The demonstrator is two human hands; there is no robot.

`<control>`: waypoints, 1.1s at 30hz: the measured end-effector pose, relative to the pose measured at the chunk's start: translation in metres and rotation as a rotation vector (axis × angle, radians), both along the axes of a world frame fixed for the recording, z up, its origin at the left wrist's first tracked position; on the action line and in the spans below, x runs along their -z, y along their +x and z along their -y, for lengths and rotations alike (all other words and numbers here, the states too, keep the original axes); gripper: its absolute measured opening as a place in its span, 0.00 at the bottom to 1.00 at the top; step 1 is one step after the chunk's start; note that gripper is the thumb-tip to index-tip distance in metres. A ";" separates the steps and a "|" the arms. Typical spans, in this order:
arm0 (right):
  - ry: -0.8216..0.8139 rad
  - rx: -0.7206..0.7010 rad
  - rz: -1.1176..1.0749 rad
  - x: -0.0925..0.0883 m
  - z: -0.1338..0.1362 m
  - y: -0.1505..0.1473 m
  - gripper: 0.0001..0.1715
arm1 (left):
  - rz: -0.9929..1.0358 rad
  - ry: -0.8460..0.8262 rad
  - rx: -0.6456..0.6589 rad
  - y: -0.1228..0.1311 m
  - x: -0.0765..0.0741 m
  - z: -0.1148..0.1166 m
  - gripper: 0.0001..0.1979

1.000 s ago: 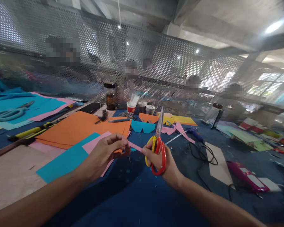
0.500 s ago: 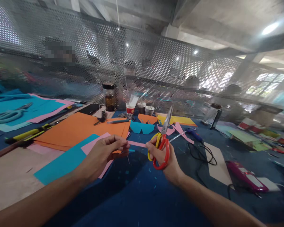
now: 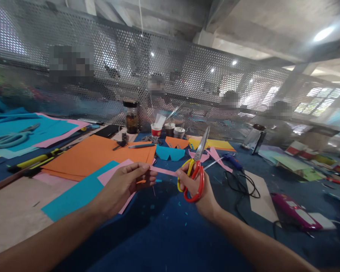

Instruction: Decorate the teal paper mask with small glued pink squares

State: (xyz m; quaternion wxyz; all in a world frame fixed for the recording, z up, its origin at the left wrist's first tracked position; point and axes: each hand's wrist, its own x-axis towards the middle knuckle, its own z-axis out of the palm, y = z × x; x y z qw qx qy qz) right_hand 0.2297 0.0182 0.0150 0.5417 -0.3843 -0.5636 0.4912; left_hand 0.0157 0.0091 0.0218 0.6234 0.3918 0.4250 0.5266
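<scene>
A narrow pink paper strip is stretched between my two hands above the dark blue tabletop. My left hand pinches its left end between thumb and fingers. With thumb and fingertips my right hand grips the other end, and the same hand holds scissors with one red and one yellow handle loop, blades pointing up and away. Behind the strip lie a cut turquoise paper shape, an orange one and a pink one. Small paper scraps dot the table below my hands.
Orange sheets and a turquoise sheet lie on the left, near a yellow cutter. Paper cups and a lidded jar stand by the perforated screen. To the right are a glue gun, its cord and a magenta device.
My left hand has shifted very slightly, so a little more of the pink strip shows between the hands. My right hand and the scissors have moved slightly right.
</scene>
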 end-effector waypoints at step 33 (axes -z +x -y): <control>-0.038 0.010 0.106 0.002 0.008 -0.006 0.15 | -0.021 0.066 0.085 0.006 0.005 0.008 0.05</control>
